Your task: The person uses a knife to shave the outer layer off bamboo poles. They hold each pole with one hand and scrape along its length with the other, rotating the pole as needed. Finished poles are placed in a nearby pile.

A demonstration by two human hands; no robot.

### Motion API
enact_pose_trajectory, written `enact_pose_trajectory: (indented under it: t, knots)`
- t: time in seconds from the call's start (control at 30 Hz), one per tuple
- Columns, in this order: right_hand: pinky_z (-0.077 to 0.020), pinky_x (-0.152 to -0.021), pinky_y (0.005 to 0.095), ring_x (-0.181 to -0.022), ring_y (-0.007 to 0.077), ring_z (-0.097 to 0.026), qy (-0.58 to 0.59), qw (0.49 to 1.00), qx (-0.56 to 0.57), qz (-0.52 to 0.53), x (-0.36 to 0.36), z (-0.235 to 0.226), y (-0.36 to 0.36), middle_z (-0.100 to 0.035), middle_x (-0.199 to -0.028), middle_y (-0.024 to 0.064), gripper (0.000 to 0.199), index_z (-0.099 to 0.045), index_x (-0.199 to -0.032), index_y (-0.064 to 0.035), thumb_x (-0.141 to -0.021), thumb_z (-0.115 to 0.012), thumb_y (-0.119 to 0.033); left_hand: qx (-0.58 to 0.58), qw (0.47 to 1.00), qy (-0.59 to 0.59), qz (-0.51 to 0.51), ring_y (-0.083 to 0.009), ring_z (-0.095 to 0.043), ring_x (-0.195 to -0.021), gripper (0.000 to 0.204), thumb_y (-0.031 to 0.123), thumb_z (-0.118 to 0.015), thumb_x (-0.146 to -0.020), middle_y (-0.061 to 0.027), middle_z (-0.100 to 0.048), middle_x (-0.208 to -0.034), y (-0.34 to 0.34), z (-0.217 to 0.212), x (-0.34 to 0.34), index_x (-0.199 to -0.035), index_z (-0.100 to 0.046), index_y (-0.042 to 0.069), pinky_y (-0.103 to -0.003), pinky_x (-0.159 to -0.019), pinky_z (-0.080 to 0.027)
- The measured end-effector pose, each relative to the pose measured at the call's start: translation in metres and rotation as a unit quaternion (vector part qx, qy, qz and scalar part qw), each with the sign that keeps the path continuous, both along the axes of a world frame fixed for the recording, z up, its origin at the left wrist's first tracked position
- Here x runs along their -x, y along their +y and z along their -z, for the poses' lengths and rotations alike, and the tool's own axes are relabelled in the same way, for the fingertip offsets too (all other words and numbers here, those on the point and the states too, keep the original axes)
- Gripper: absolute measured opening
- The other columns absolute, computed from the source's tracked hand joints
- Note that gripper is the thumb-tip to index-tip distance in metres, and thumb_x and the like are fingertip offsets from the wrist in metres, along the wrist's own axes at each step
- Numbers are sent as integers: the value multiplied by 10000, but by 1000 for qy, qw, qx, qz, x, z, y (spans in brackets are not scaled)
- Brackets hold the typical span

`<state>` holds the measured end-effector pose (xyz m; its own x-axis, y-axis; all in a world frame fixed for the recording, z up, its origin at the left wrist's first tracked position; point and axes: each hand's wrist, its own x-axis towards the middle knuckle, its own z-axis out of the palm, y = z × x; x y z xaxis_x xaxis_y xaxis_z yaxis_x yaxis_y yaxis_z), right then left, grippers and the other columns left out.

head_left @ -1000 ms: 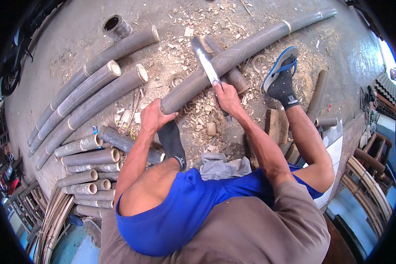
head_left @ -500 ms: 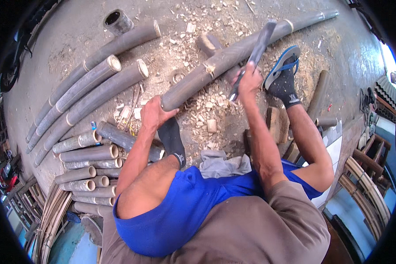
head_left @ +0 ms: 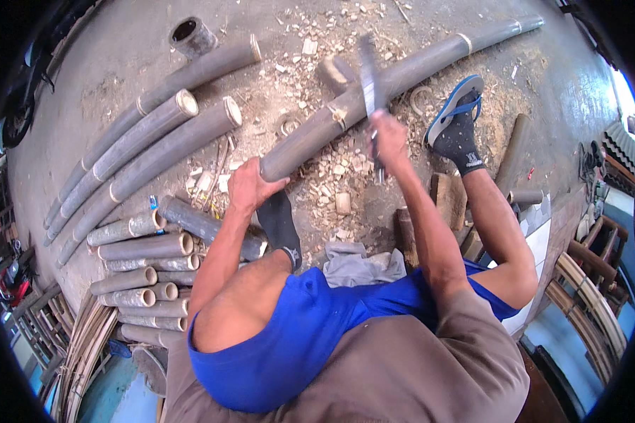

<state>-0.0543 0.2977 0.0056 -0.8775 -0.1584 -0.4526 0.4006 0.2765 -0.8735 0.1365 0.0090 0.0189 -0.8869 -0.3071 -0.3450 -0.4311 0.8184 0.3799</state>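
A long grey-brown bamboo pole (head_left: pixel 416 74) lies slanting from near my left foot up to the far right, resting across a short log (head_left: pixel 335 73). My left hand (head_left: pixel 250 189) is closed around its near end, with the thumb along the cut rim. In my right hand (head_left: pixel 389 141) is a machete (head_left: pixel 370 83), gripped by the handle. The blade points away from me and is blurred by motion. It overlaps the pole just right of a pale, trimmed node (head_left: pixel 337 113); I cannot tell whether it touches.
Wood chips (head_left: pixel 324 183) litter the floor around the pole. Three long bamboo poles (head_left: pixel 169 137) lie at the left, with a stack of short bamboo pieces (head_left: pixel 144 248) nearer me. A hollow bamboo section (head_left: pixel 194 39) stands behind them. My sandalled right foot (head_left: pixel 458 116) is beside the pole.
My right hand has moved slightly left and nearer me. The machete has swung from leaning right to leaning a little left. My left hand stays on the pole's end.
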Motion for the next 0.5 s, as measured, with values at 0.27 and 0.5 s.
enact_pose_trajectory:
  t: [0.27,0.5]
  knots:
    - [-529,-563,400,-565,212,-638,23,992,-71,-98,-17,18,12,-650,-666,95,486,-630,-863,6,-1096,-535,-409,3,1000,15,3,-417,-748,-936,752,606,-900,-672,-234,-759,-1030,3,-5,6,-1060,-689,-2,-486,-836,-594]
    - [-507,-478,363,-513,186,-635,45,983,-13,-180,-35,37,2,-663,-655,88,477,-694,-1122,1,-1108,-540,-451,-7,1000,-23,15,-392,-750,-992,742,603,-886,-709,-212,-763,-1084,-1,-5,7,-1090,-687,-2,-491,-896,-581]
